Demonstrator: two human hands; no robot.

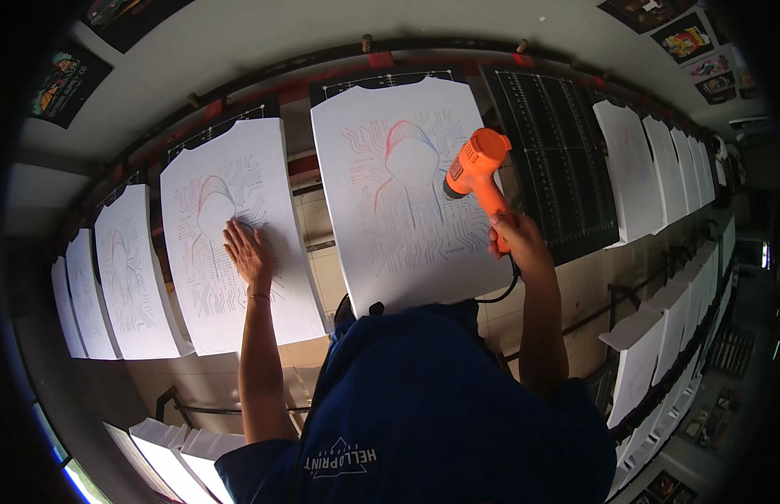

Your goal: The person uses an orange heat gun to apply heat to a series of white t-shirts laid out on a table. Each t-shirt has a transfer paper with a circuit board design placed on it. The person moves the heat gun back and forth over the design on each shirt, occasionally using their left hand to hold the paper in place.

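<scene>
My right hand [518, 237] is closed round the handle of an orange heat gun [482, 164]. Its dark nozzle points left, over a white T-shirt [348, 227] stretched on a board straight in front of me. That shirt bears a hooded figure among circuit-like lines, in thin red, blue and grey. To the left, my left hand [249, 252] lies with fingers stretched out on the print of another white shirt [188, 286], which carries the same design. A black cord [501, 296] hangs below the heat gun.
More white shirts on boards [128, 323] continue along the rack at left, others [629, 168] at right. Right of the heat gun lies a bare black board [554, 151] with white markings. A second row of shirts [638, 361] stands behind me. Tiled floor [323, 281] shows between boards.
</scene>
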